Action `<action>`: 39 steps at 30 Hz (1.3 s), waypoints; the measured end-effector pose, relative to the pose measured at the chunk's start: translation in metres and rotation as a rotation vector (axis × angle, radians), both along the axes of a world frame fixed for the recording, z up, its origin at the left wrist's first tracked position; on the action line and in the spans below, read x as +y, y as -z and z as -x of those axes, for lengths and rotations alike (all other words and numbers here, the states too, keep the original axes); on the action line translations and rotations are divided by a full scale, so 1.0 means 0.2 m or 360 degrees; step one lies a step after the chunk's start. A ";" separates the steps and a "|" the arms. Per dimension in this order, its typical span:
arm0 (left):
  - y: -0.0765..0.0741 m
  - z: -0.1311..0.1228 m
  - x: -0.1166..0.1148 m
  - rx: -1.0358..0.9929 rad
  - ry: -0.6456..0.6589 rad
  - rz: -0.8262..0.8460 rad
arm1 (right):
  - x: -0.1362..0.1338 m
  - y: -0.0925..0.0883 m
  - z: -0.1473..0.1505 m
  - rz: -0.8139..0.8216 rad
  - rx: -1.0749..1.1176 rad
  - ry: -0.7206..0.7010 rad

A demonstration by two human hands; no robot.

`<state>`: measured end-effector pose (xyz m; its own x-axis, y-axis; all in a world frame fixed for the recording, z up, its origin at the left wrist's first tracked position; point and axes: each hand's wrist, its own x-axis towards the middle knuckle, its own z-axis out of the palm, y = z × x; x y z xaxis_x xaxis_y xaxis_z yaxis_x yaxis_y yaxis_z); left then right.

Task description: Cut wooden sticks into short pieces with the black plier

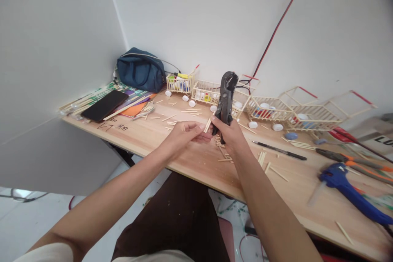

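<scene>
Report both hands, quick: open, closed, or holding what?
Left hand: closed, pinching a few short wooden sticks.
Right hand: closed, holding a black hand tool upright.

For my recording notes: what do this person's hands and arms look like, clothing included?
The left hand and right hand are bare, with no gloves, and no watch or bracelet shows on either wrist. A pale short sleeve ends around the left elbow; the right sleeve is out of view. Dark brown trousers show below.
</scene>
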<state>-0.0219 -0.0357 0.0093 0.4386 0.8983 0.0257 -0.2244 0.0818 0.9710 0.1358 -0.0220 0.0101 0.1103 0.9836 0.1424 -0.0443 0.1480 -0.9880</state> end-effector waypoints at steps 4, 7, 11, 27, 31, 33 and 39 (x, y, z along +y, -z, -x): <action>-0.01 0.01 0.04 -0.0135 0.0131 0.0208 | 0.00 0.01 0.00 -0.0053 -0.0091 -0.0036; -0.01 0.00 0.05 -0.0137 0.0165 0.0221 | 0.00 0.02 0.01 -0.0067 -0.0135 -0.0051; -0.02 0.00 0.04 0.0107 0.0025 -0.0097 | -0.01 0.01 0.02 -0.0060 -0.0258 -0.0060; -0.08 0.20 0.02 0.0698 -0.0330 -0.0672 | -0.02 -0.02 0.00 0.0143 -0.0055 -0.0497; -0.14 0.33 0.01 0.0876 -0.0484 -0.0804 | -0.04 -0.01 -0.01 0.0405 -0.0092 -0.0757; -0.18 0.38 0.01 0.0965 -0.0554 -0.0860 | -0.06 -0.01 0.00 0.0479 -0.0188 -0.0852; -0.23 0.44 0.00 0.1092 -0.0578 -0.0892 | -0.15 -0.13 0.08 0.0508 -0.0449 -0.1032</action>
